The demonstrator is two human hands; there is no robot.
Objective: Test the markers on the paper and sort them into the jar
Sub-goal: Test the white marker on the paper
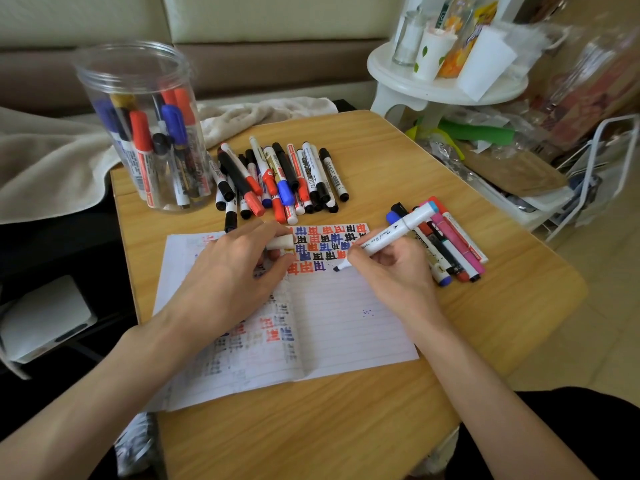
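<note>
Head view, from the left: a tall clear plastic jar (86, 74) stands on the far left corner of the light wooden table (381, 410). It holds upright capped markers (142, 140) with red, blue and black caps, and the barrel print is too small to read.

Behind the jar lies a rumpled beige blanket (52, 157).

The left hand (232, 268) rests on the lined white paper (346, 317), its fingers curled and pinching a short white cap (282, 241) between thumb and fingertips.

Beyond that hand, in the middle of the table, lies a loose heap of markers (277, 178), mostly white barrels with black, red and blue caps. Some carry bold dark lettering, but it is blurred.

The paper's top right is filled with rows of blocky characters (325, 244) in red, black and blue, and fainter ones show through on the left half.

The right hand (398, 271) grips a thick white marker (394, 233) with a pale blue end. Its barrel bears slanted cursive script (it seems to begin "Touch", though the rest is unclear). The dark chisel tip (336, 268) is down at the paper, just right of the lowest row. Whether it touches the paper cannot be told.

Behind that hand lies a smaller bunch of markers (453, 251), one of them pink.

Off the table to the far right, a white round stool (446, 84) carries paper cups and a glass bottle.
</note>
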